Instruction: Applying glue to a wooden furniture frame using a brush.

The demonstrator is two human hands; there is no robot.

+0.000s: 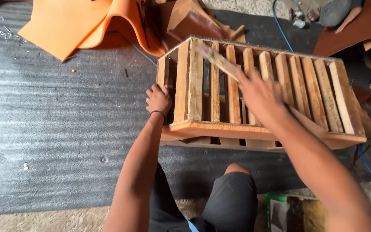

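In the head view, a slatted wooden frame (263,94) lies flat on a dark grey ribbed mat (56,120) on the floor, in the middle and right of the scene, its slats running from near to far. Its near rail is smeared orange along the edge.

The left hand (158,99) rests against the frame's left side, near the near-left corner, fingers curled over the outer slat; its grip is closed on that slat's edge. A dark band sits on the wrist.

The right hand (258,92) is over the middle slats, its grip closed on the handle of a brush (217,60) whose blurred, pale head points to the far left and lies over the slats near the far rail. Whether the bristles touch the wood cannot be told.

Far left on the mat lie orange foam sheets (78,23), with brown leather pieces (194,21) just beside them. A blue hose (282,30) runs along the far right. The person's knees in dark shorts (230,197) show near the bottom, with a green tin (275,206) to their right.
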